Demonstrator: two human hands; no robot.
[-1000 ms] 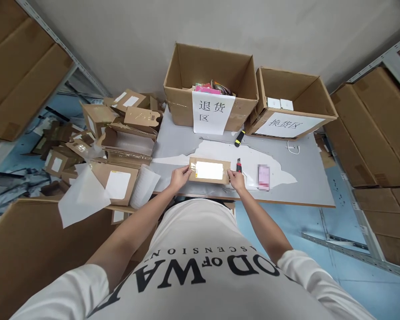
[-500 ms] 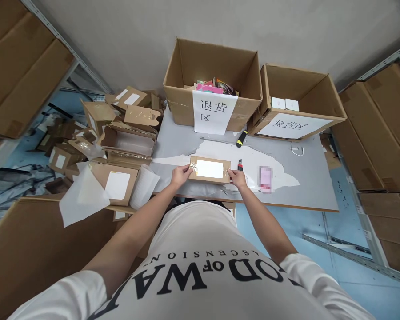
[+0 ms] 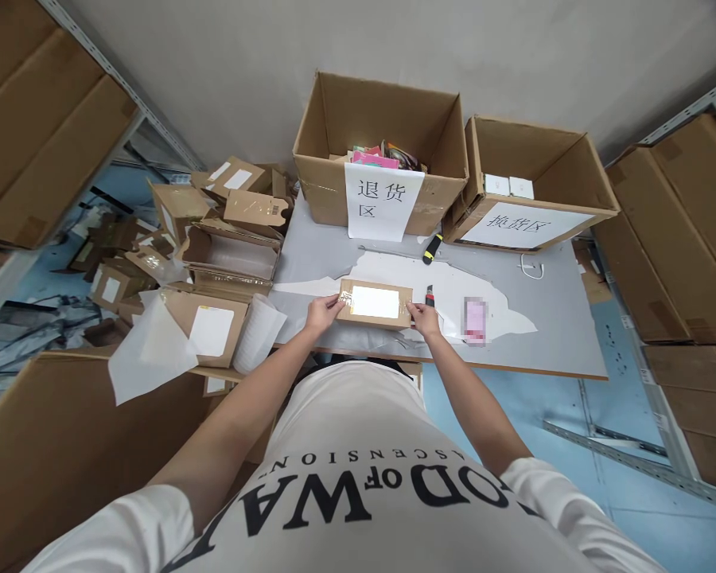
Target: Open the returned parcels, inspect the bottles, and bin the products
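Note:
A small brown cardboard box (image 3: 375, 321) with a white label and clear tape at its ends is at the table's front edge. My left hand (image 3: 323, 313) grips its left end between thumb and fingers. At the opposite end, my right hand (image 3: 424, 317) pinches the box by its corner. Just beyond my right hand lies a box cutter (image 3: 430, 296) with a red and black body. Farther back is a yellow and black box cutter (image 3: 433, 248). To the right, a blurred pink item (image 3: 475, 320) rests on the table.
Two big open cartons with paper signs, the left carton (image 3: 328, 191) and the right carton (image 3: 597, 187), stand at the table's back. Opened boxes (image 3: 232, 263) pile up on the left, beside a sheet of white wrap (image 3: 149, 350). Stacked cartons (image 3: 650, 231) flank the right side.

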